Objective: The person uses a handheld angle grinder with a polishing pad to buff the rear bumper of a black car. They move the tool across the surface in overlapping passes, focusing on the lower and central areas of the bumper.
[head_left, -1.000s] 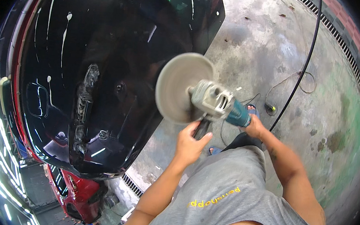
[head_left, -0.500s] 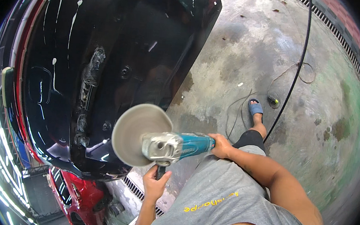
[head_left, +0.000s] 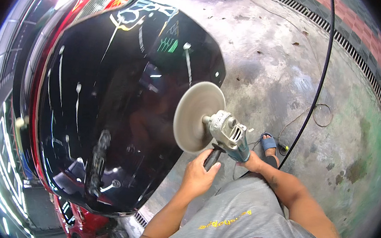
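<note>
Both hands grasp the rotary polisher (head_left: 227, 133): left hand (head_left: 198, 174) wrapped on its black side handle, right hand (head_left: 251, 161) at the rear. Pad (head_left: 196, 116) hangs beside the glossy black hood (head_left: 119, 108). Risks: tilted pad edge burning paint; power cord (head_left: 312, 102) dragging underfoot near the sandalled foot (head_left: 269, 144).

Stained concrete floor (head_left: 294, 73), drain grate (head_left: 363, 57), perhaps tiles beyond.

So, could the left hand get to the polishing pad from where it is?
Probably yes: the left hand grips the polisher's side handle just below the polishing pad, with nothing between them.
</note>
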Action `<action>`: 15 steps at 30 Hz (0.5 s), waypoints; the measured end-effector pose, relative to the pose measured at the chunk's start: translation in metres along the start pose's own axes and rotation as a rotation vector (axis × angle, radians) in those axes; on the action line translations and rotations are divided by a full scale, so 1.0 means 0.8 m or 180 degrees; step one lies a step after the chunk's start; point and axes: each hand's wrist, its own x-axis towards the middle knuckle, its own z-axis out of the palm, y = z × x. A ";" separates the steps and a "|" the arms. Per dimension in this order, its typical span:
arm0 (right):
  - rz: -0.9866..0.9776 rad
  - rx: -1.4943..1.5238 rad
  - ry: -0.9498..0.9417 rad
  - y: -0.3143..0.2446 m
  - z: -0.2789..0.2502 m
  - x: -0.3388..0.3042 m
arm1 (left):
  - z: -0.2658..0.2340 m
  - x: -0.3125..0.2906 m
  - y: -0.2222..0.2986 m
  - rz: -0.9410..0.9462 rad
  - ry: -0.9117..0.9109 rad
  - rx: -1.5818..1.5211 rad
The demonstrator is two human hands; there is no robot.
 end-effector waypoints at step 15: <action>0.0009 -0.0684 0.0222 -0.103 -0.174 0.018 | 0.028 0.070 0.068 -0.0639 -0.0024 -0.0956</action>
